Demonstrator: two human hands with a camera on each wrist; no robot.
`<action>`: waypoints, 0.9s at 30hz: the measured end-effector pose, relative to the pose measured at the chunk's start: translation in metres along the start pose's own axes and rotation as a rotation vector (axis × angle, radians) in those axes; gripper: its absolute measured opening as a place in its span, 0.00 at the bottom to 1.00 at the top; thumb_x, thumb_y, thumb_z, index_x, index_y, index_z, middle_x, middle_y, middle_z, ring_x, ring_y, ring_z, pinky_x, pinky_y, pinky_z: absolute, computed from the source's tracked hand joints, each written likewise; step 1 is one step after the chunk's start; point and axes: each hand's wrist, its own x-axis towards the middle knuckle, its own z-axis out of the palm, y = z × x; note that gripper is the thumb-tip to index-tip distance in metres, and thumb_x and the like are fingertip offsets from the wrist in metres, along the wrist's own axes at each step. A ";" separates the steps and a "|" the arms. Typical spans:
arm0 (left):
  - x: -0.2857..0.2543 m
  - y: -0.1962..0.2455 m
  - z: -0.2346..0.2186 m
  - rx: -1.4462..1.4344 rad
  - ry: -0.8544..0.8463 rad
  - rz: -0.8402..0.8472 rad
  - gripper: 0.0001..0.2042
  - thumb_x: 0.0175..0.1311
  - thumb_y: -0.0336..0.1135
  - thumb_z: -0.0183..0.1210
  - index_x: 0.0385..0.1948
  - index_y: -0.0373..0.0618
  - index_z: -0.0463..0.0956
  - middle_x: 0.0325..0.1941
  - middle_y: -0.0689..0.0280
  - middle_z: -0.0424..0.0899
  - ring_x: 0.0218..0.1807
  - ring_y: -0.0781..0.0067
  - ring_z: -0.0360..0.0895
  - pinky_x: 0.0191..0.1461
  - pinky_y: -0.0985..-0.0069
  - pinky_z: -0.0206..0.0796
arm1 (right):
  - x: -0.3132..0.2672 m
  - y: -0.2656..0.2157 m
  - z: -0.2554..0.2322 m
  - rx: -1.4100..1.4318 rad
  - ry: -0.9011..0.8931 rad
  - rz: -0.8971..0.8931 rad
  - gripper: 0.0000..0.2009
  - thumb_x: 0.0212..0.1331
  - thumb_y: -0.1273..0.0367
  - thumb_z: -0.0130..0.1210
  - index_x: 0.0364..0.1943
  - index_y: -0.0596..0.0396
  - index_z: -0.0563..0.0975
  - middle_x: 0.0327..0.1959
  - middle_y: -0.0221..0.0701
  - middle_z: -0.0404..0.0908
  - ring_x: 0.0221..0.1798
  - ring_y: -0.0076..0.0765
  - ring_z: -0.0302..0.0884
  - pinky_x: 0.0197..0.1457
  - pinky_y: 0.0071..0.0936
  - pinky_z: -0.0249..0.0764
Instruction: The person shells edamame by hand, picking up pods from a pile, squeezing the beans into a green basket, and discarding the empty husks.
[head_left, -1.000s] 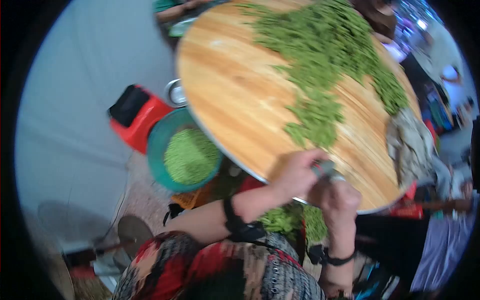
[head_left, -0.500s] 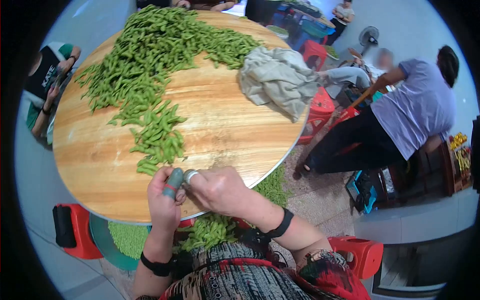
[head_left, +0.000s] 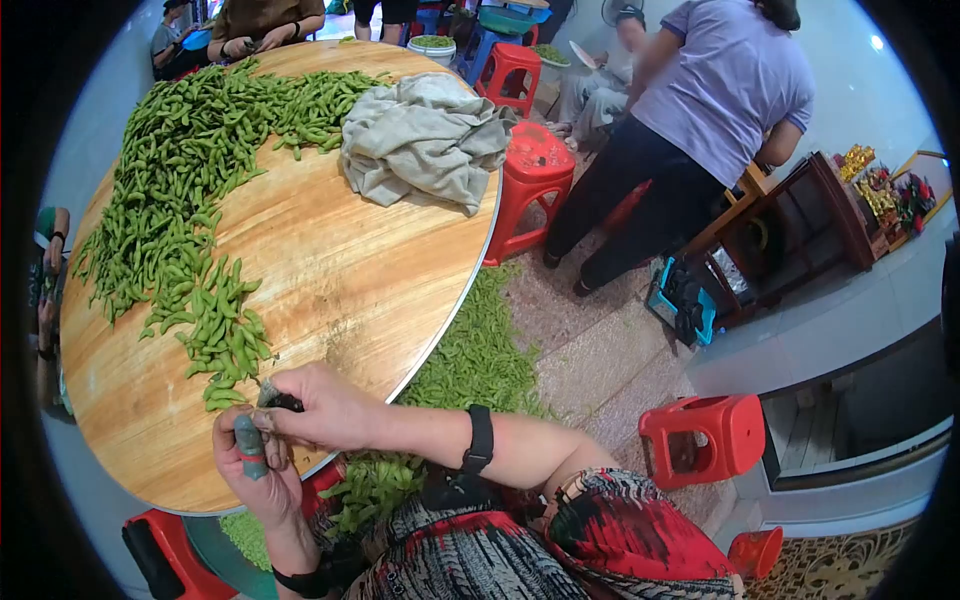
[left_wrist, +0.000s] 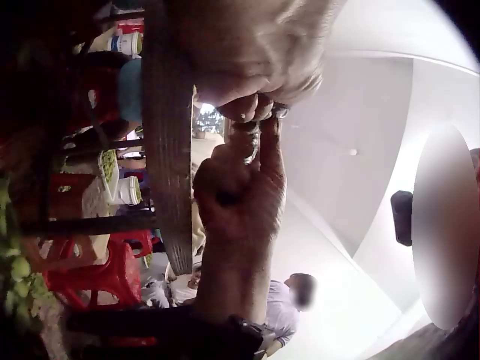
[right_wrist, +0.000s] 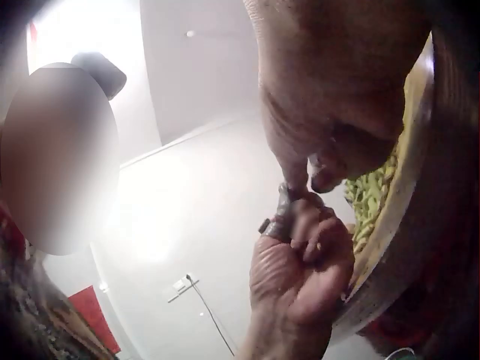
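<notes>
My left hand (head_left: 268, 488) and right hand (head_left: 335, 405) meet close over the near edge of the round wooden table (head_left: 310, 260). A grey-green thumb cover (head_left: 250, 445) with a red band sits on the left thumb, pointing up. Against that thumb rest the curled right fingertips. In the right wrist view the left hand (right_wrist: 304, 270) has bent fingers, with the right hand's fingertips at the covered thumb. I cannot tell what lies between the fingers. Just beyond the hands are green soybean pods (head_left: 225, 330), trailing from a large heap (head_left: 165, 160).
A crumpled grey cloth (head_left: 425, 140) lies at the table's right side. More pods (head_left: 465, 350) cover the floor there, near a red stool (head_left: 700, 440). Below the near edge are pods (head_left: 375, 485) and shelled beans (head_left: 243, 538) in a green basin. A person in a lavender shirt (head_left: 740, 80) stands at right.
The head view has swung right, so the table now sits further left and more of the room shows. Both hands stay together; the right hand's fingers have moved onto the left thumb.
</notes>
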 end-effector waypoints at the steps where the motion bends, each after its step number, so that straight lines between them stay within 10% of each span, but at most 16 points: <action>1: 0.001 0.001 0.001 0.004 -0.030 -0.033 0.07 0.63 0.27 0.48 0.42 0.42 0.67 0.27 0.68 0.73 0.15 0.89 0.60 0.15 0.91 0.50 | 0.006 0.006 -0.006 -0.275 0.087 -0.311 0.10 0.55 0.65 0.55 0.25 0.58 0.72 0.13 0.32 0.70 0.13 0.27 0.64 0.17 0.25 0.60; 2: 0.002 0.002 0.001 0.009 -0.058 -0.066 0.07 0.64 0.27 0.46 0.43 0.43 0.67 0.26 0.69 0.71 0.14 0.89 0.59 0.15 0.92 0.49 | 0.010 0.012 -0.011 -0.551 0.174 -0.622 0.10 0.53 0.66 0.57 0.26 0.59 0.72 0.13 0.35 0.71 0.14 0.31 0.67 0.19 0.30 0.63; 7: 0.003 0.002 0.001 -0.047 -0.053 -0.226 0.08 0.61 0.25 0.48 0.41 0.42 0.67 0.25 0.69 0.73 0.15 0.90 0.59 0.15 0.93 0.47 | 0.002 -0.010 -0.016 -0.773 0.074 -0.597 0.10 0.53 0.67 0.57 0.26 0.60 0.72 0.15 0.36 0.72 0.17 0.32 0.70 0.23 0.30 0.65; 16: -0.001 -0.005 0.000 0.212 -0.084 -0.087 0.17 0.62 0.27 0.48 0.55 0.40 0.66 0.24 0.67 0.76 0.15 0.90 0.59 0.16 0.93 0.49 | 0.001 0.000 -0.004 -0.200 0.152 -0.213 0.10 0.60 0.67 0.51 0.25 0.58 0.70 0.13 0.25 0.70 0.15 0.18 0.65 0.18 0.19 0.62; 22: 0.004 -0.010 0.002 0.509 -0.093 0.164 0.13 0.61 0.25 0.49 0.48 0.39 0.71 0.39 0.66 0.74 0.34 0.82 0.71 0.32 0.88 0.65 | -0.005 -0.002 -0.009 0.063 0.050 -0.103 0.08 0.59 0.67 0.52 0.29 0.57 0.70 0.14 0.22 0.68 0.14 0.15 0.61 0.17 0.16 0.60; 27: 0.001 0.001 0.005 0.274 -0.153 0.008 0.10 0.58 0.23 0.51 0.42 0.40 0.73 0.43 0.67 0.71 0.40 0.78 0.72 0.38 0.86 0.68 | -0.011 -0.002 -0.003 0.325 0.010 0.048 0.08 0.59 0.67 0.53 0.28 0.56 0.70 0.13 0.21 0.68 0.13 0.14 0.60 0.15 0.16 0.56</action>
